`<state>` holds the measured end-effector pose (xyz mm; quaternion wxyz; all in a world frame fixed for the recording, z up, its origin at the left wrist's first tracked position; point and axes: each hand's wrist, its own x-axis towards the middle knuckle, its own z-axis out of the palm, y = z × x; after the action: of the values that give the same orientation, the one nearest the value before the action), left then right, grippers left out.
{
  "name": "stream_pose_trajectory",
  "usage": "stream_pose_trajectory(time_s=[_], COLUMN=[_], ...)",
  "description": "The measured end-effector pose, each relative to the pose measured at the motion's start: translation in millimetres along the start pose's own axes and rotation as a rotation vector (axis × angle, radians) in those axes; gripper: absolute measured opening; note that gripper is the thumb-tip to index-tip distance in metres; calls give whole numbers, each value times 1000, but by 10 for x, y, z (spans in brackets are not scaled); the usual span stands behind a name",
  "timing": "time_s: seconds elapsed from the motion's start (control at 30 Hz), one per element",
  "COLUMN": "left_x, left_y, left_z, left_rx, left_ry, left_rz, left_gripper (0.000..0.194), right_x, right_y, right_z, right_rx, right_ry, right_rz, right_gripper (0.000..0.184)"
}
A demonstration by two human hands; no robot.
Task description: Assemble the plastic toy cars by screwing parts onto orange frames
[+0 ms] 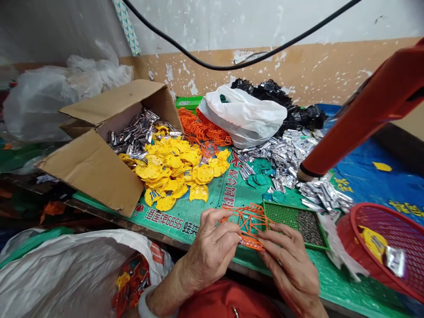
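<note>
An open cardboard box (99,145) stands at the left of the frame, a white plastic bag (245,115) lies upper centre (knotted-looking, bulging), and a red plastic basket (380,247) sits at lower right.

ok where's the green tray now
In the head view, the green tray sits right of center, just beyond the right hand and the orange piece, left of the red basket.
</note>
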<state>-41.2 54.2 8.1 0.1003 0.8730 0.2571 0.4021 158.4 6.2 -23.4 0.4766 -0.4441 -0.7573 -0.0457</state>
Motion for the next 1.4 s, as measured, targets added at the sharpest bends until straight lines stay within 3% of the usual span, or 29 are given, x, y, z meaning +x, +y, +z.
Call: stream_pose_trajectory(time_s=[0.4,0.63,0.77,0.9,1.17,1.4], left_x=[37,25,24,31,28,19], left_y=[10,-28,-49,-75,-92,-91], left_z=[-17,1,-11,-23,-15,-30], left_rx=[-76,-67,-55,-36,-67,-275], left_ry=[-56,-70,-164,-240,-235,-209], left_rz=[-59,-19,25,-5,12,-165], left_gripper=[17,17,22,16,12,14], right_x=[62,60,34,22,-29,60], right_y=[5,6,3,9,-17,-85], right_z=[-2,13,28,38,63,41], right_rx=[25,60,63,64,130,288], right_ry=[-37,-30,-33,-23,-56,-150], right_rz=[12,46,43,50,110,189], right_gripper=[15,15,13,13,12,12])
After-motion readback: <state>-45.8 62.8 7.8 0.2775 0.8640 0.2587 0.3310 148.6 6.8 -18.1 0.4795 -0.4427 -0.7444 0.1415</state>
